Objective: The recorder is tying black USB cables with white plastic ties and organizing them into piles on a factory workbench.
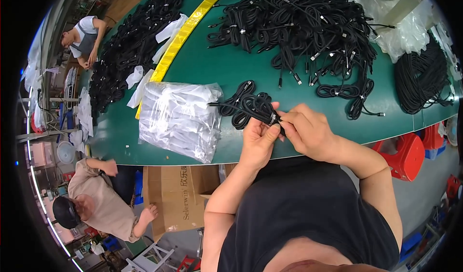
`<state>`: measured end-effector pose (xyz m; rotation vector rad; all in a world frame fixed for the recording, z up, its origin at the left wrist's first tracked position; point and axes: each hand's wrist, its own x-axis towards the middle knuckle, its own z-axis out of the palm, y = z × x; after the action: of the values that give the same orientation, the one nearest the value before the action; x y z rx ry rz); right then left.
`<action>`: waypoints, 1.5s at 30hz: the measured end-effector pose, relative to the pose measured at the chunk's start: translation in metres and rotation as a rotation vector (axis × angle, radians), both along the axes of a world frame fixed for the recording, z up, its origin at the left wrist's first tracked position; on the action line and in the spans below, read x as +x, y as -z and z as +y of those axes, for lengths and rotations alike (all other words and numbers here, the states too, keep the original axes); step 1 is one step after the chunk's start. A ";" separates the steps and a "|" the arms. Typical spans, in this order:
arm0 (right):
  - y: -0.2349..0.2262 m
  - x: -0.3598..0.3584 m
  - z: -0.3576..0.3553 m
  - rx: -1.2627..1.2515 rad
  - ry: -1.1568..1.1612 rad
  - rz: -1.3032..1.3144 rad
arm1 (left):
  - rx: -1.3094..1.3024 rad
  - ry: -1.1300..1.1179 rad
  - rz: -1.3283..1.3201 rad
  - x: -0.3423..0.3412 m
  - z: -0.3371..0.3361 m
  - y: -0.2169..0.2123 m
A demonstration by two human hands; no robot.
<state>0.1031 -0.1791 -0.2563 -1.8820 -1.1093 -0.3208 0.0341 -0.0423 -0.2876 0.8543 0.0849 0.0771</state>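
Near the table's front edge, my left hand [260, 139] is closed round a coiled black cable [258, 105], its thumb lying on the wrapped end. My right hand [308, 129] pinches that same end, where a small dark band with light markings shows. What exactly sits between the right fingertips is hidden. Just beyond lies another coiled black cable [241, 94], partly touching the held one. To the left a clear plastic bag [179, 120] full of white pieces rests on the green table [231, 149].
A big heap of black cables [299, 26] covers the far middle. Yellow tape [185, 30] divides it from a second cable pile [137, 45]. A thick cable coil [422, 79] lies right, near plastic wrap [402, 26]. A cardboard box [178, 199] and red stool [405, 158] stand below; two people are left.
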 end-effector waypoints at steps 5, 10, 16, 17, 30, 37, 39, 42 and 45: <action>-0.008 0.007 -0.006 -0.156 0.028 -0.054 | 0.022 -0.121 -0.042 0.007 0.014 -0.006; -0.004 0.002 -0.003 -0.160 0.048 -0.119 | 0.045 -0.023 0.063 0.007 -0.004 0.000; -0.008 0.007 -0.004 -0.162 0.067 -0.120 | 0.090 -0.114 -0.005 0.013 0.011 -0.004; -0.006 0.008 -0.005 -0.168 0.061 -0.100 | 0.100 -0.120 0.011 0.013 0.011 -0.003; 0.000 0.001 -0.003 -0.176 -0.020 0.117 | 0.032 -0.034 -0.001 0.012 -0.001 -0.004; -0.016 0.003 -0.009 -0.128 -0.027 0.030 | 0.042 -0.032 0.100 0.007 0.000 -0.002; -0.033 0.013 -0.010 -0.117 -0.007 -0.123 | 0.140 0.016 0.116 0.004 0.010 -0.007; -0.045 0.028 -0.015 -0.273 0.024 -0.507 | 0.260 0.029 0.123 0.002 0.019 -0.015; -0.032 0.037 -0.027 -0.351 -0.089 -0.447 | 0.366 0.056 0.047 0.000 0.030 -0.016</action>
<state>0.1399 -0.2058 -0.2248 -2.1158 -1.6304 -0.5428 0.0339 -0.0126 -0.2716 1.2234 0.0921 0.0201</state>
